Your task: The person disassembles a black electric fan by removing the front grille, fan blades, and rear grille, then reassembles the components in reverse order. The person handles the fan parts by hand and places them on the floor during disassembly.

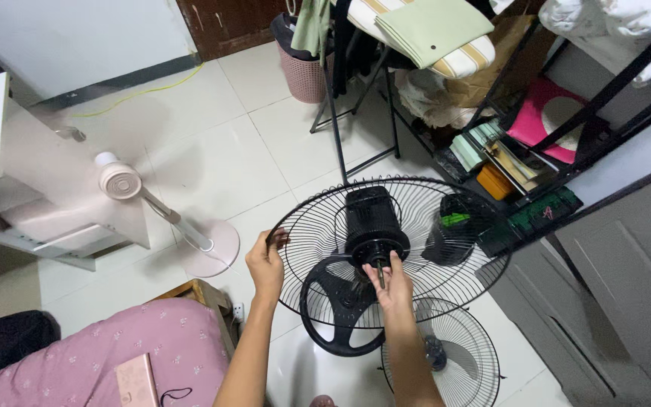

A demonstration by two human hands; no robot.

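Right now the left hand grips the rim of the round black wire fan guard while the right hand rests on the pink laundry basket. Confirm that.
Not quite. The head view shows the right hand at the black motor hub's shaft, not the basket. The left hand does grip the round black wire fan guard's rim.

Looks like a bedroom at home: pink bedspread (107, 354), tiled floor (220, 143), laundry basket (303, 71), ironing board (423, 34) with folded cloth, and a cluttered shelf (536, 128).
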